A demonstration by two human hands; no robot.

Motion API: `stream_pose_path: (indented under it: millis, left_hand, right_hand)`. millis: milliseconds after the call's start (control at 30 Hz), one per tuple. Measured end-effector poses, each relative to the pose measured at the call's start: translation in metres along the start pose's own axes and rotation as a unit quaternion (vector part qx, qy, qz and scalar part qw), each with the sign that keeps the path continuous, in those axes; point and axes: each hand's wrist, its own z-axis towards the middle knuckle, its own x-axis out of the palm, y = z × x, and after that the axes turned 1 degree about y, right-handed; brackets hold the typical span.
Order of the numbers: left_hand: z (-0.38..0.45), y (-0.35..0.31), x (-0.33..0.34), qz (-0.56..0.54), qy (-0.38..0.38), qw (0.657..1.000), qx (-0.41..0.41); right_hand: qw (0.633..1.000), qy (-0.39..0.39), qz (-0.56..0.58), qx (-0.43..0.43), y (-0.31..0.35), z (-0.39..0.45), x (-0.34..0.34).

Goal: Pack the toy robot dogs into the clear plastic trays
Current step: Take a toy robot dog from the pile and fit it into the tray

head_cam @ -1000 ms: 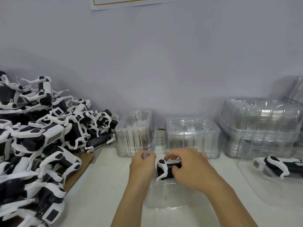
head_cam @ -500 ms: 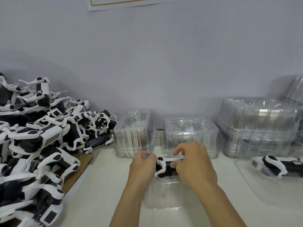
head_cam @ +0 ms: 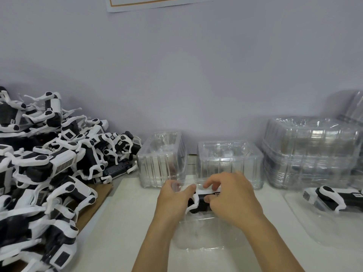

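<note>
**Hands on one toy dog over a clear tray**

Fingers of both hands curl round a black-and-white toy robot dog (head_cam: 200, 202) at the centre of the view. The left hand (head_cam: 174, 201) grips its end at 9 o'clock, thumb on top; the right hand (head_cam: 229, 199) pinches its body from 3 o'clock. The dog sits at the far end of a clear plastic tray (head_cam: 198, 236) on the white table (head_cam: 127, 222). At 12 o'clock stand two stacks of empty trays (head_cam: 163, 160), with a larger stack (head_cam: 312, 152) at 2 o'clock. At 3 o'clock a second dog (head_cam: 332, 197) lies in another tray (head_cam: 318, 226). At 9 o'clock is a heap of dogs (head_cam: 45, 169).
</note>
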Motion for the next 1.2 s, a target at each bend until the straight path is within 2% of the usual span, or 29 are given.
stream_pose_path:
  millis: [200, 333, 433, 500, 567, 633, 733, 833, 1000, 1200]
  left_hand:
    - [0.002, 0.001, 0.0, 0.0, -0.003, 1.0, -0.006]
    - [0.002, 0.002, 0.001, 0.043, -0.012, 0.999, 0.019]
    - [0.003, -0.002, 0.002, 0.12, -0.078, 0.979, 0.143]
    - [0.002, -0.008, 0.003, 0.129, -0.105, 0.959, 0.231]
    - [-0.001, -0.014, 0.004, 0.138, -0.102, 0.942, 0.288]
    - [-0.005, -0.016, 0.007, 0.179, -0.059, 0.926, 0.326]
    - [-0.008, -0.011, 0.013, 0.319, 0.031, 0.892, 0.318]
    - [-0.008, -0.008, 0.014, 0.416, 0.047, 0.863, 0.282]
    - [-0.011, -0.008, 0.014, 0.471, 0.076, 0.842, 0.252]
    - [-0.015, -0.014, 0.006, 0.457, 0.134, 0.848, 0.232]
  right_hand:
    - [1.0, 0.003, -0.004, -0.021, -0.006, 0.002, 0.001]
    - [0.998, -0.035, 0.038, -0.03, -0.005, 0.005, -0.002]
    - [0.994, -0.093, 0.049, -0.016, -0.008, 0.01, -0.011]
    - [0.992, -0.119, 0.029, 0.011, -0.015, 0.012, -0.018]
    - [0.993, -0.11, 0.013, 0.046, -0.026, 0.011, -0.021]
    - [0.994, -0.08, 0.015, 0.078, -0.033, 0.011, -0.021]
    - [0.994, -0.056, 0.05, 0.085, -0.034, 0.01, -0.017]
    - [0.993, -0.056, 0.055, 0.083, -0.032, 0.011, -0.015]
    - [0.992, -0.053, 0.078, 0.084, -0.032, 0.011, -0.014]
    - [0.991, -0.051, 0.089, 0.082, -0.032, 0.011, -0.015]
